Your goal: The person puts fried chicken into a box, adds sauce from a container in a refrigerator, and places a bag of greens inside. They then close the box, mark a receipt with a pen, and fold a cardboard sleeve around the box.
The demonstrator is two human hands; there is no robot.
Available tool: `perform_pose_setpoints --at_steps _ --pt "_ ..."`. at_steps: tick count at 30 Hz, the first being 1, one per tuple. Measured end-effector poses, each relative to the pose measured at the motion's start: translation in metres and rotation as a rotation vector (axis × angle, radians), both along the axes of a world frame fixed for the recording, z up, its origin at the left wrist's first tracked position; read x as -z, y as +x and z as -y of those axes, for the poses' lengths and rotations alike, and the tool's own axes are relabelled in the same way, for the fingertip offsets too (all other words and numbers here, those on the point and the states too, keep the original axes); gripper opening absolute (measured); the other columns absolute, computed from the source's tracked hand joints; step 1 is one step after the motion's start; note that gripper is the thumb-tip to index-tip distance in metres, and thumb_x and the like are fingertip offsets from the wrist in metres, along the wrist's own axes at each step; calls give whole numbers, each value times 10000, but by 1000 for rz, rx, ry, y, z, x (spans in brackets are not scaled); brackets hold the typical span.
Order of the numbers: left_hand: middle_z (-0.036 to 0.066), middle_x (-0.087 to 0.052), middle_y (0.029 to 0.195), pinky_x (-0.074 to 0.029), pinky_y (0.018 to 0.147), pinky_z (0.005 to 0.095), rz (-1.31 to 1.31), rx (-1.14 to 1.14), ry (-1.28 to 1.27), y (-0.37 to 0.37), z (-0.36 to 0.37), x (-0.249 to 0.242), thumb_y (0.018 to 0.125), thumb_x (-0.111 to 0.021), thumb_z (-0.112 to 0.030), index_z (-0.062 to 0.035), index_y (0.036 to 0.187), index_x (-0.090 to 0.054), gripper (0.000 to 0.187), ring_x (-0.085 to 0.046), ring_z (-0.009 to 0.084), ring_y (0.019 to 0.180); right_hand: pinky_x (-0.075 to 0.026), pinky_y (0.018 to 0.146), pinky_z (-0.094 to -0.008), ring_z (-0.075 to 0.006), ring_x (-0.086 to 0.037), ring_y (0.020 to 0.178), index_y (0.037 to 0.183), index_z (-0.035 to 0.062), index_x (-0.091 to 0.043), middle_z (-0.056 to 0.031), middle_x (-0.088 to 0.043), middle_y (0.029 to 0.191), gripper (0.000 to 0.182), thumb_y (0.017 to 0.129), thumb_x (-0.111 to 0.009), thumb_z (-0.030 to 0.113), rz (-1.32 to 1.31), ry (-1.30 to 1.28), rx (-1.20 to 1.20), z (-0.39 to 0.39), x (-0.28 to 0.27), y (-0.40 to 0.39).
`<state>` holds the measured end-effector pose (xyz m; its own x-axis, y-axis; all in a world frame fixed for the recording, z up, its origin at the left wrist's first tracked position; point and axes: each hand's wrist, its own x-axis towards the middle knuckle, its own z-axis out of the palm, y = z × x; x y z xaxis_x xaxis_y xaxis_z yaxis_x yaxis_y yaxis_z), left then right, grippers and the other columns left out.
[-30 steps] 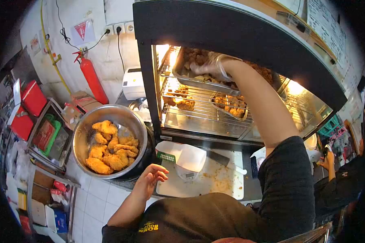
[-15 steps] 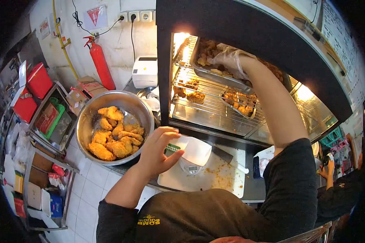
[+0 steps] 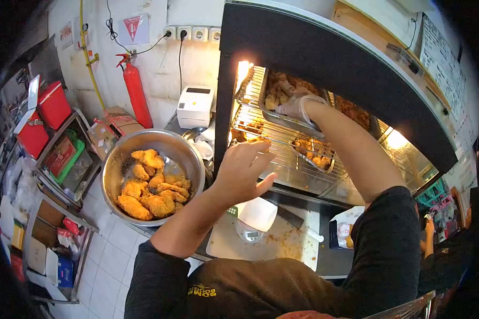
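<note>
My right hand (image 3: 302, 105), in a clear plastic glove, reaches into a metal tray (image 3: 298, 126) of fried pieces on the upper rack of a lit cabinet (image 3: 303, 175). Its fingertips are among the pieces, and what they hold is hidden. My bare left hand (image 3: 246, 169) is raised before the cabinet's lower edge, fingers apart, with nothing in it. Below it, a white container (image 3: 259, 213) is tilted on a small scale (image 3: 248, 234), which rests on a white board (image 3: 282, 244) strewn with crumbs.
At the left stands a steel bowl (image 3: 109, 183) with several fried chicken pieces (image 3: 157, 194). Behind it are a white printer (image 3: 196, 106) and a red extinguisher (image 3: 136, 93). A knife (image 3: 290, 217) lies on the board. Another person's arm (image 3: 429, 237) shows at the far right.
My left hand has moved right and up, away from the white container toward the cabinet. My right hand stays in the tray, its fingers now lower among the pieces. The view has shifted slightly.
</note>
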<state>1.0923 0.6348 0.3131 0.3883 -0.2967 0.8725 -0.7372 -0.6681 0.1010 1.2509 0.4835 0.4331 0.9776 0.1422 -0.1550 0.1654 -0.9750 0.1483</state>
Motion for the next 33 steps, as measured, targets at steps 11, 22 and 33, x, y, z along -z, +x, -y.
perform_pose_setpoints --at_steps 11,22,33 --pt "72 -502 1063 -366 799 386 262 -175 -59 56 7 -38 646 -643 -215 -97 968 -560 353 -487 252 938 -394 908 -375 -279 -482 1120 1220 108 -483 -109 -490 1235 494 787 -542 338 87 -42 -66 3 -3 18" --pt "111 -517 1041 -372 780 386 266 -181 -102 41 -10 -33 633 -660 -193 -86 927 -573 325 -493 283 922 -403 901 -362 -266 -514 1079 1205 76 -473 -116 -520 1191 372 880 -418 249 272 -183 -131 11 1 27" --pt "108 -535 1014 -408 751 365 155 -186 5 -16 -26 20 658 -672 -223 -90 845 -625 234 -505 276 897 -469 795 -385 -298 -592 849 1037 113 -537 -158 -588 958 237 814 -465 147 744 -79 -584 32 2 -38"
